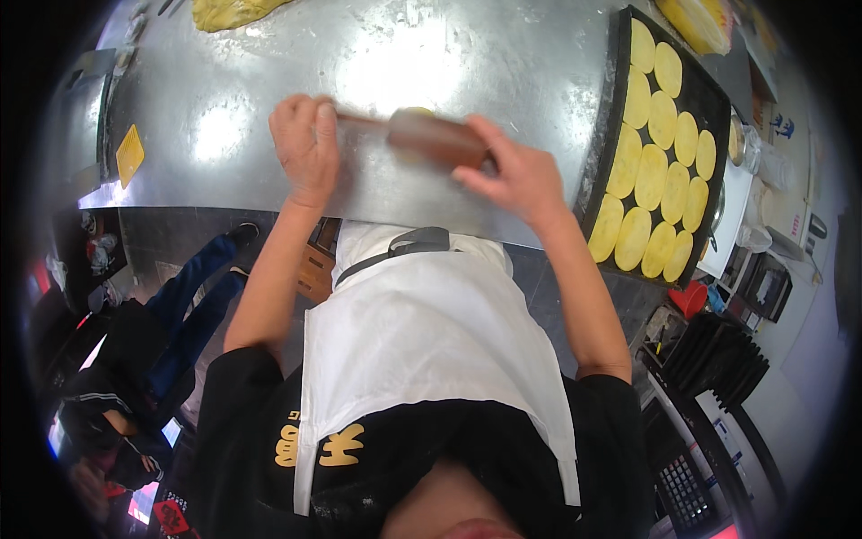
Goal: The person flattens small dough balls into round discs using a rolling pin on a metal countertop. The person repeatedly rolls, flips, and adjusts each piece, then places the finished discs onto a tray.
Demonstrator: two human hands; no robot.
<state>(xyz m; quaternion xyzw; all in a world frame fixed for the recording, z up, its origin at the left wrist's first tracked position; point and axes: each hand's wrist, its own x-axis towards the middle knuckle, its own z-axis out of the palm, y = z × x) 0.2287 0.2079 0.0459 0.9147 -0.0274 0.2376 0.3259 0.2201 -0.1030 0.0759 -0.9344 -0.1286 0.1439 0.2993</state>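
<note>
A wooden rolling pin (435,136), smeared by motion, lies level over the metal worktop (503,54). My left hand (305,144) is closed around its thin left handle. At the other end, my right hand (516,172) grips the pin, thumb on the near side and fingers on the far side. A sliver of yellow dough (418,110) shows just beyond the roller, and the rest of it is hidden. To the right of my right hand, a black baking tray (593,184) holds rows of flat oval yellow dough pieces (651,177).
A large lump of yellow dough (235,11) rests at the worktop's far left. Near the left edge lies a yellow ridged scraper (130,155). A yellow bag (700,22) sits beyond the tray. Another person's legs (193,301) are at the lower left. Black trays (718,359) are stacked lower right.
</note>
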